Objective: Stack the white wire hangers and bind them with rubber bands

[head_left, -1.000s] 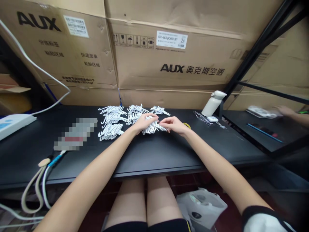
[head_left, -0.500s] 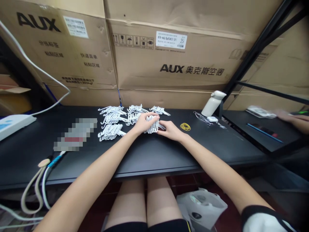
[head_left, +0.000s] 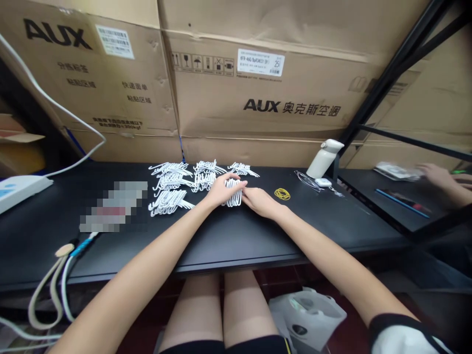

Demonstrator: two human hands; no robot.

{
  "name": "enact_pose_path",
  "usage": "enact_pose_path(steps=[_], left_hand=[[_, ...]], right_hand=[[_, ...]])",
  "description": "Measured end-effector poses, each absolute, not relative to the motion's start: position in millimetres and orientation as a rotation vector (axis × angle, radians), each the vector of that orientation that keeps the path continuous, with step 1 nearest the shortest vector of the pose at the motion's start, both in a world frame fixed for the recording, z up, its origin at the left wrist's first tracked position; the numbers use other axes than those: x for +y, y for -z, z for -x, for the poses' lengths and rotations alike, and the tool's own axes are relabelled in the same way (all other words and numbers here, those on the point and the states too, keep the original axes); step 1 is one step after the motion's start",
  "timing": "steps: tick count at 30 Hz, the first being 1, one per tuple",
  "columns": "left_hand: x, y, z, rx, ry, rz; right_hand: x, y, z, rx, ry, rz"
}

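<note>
Near the middle of the black table (head_left: pixel 236 241), my left hand (head_left: pixel 220 191) is closed round a bundle of white wire hooks (head_left: pixel 234 194), thumb across its top. My right hand (head_left: pixel 262 201) has its fingers drawn together at the bundle's right end, touching it; its fingertips are partly hidden. Behind and left of my hands lie several bundled piles of similar white hooks (head_left: pixel 168 201), their bent ends pointing left. To the right of my right hand is a small heap of yellow rubber bands (head_left: pixel 282 193).
A white bottle (head_left: pixel 324 158), glasses (head_left: pixel 309 181) and a small white case (head_left: pixel 323 183) stand at the back right. A blurred-out object (head_left: pixel 116 206) with a strap lies left. Cardboard boxes (head_left: pixel 295 128) line the back. Another person's hand (head_left: pixel 438 177) shows far right.
My right hand has shifted slightly, its fingers closing in at the bundle's right end, and the hooks' long ends there are now hidden. My left hand keeps hold. The other person's hand moved a little.
</note>
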State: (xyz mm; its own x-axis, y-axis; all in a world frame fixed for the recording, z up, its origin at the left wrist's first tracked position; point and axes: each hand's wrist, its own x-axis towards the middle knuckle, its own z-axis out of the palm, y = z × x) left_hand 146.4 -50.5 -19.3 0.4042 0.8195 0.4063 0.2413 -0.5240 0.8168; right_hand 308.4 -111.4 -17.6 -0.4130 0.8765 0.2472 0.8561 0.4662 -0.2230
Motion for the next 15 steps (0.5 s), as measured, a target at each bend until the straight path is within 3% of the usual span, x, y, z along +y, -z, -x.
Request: enact_pose_path(steps=[15], left_hand=[[-27.1,3.7,-112.4,0.644,-0.572,-1.551]], right_hand=[[-105.1,15.4,-322.2,-2.39,-0.246,1.376]])
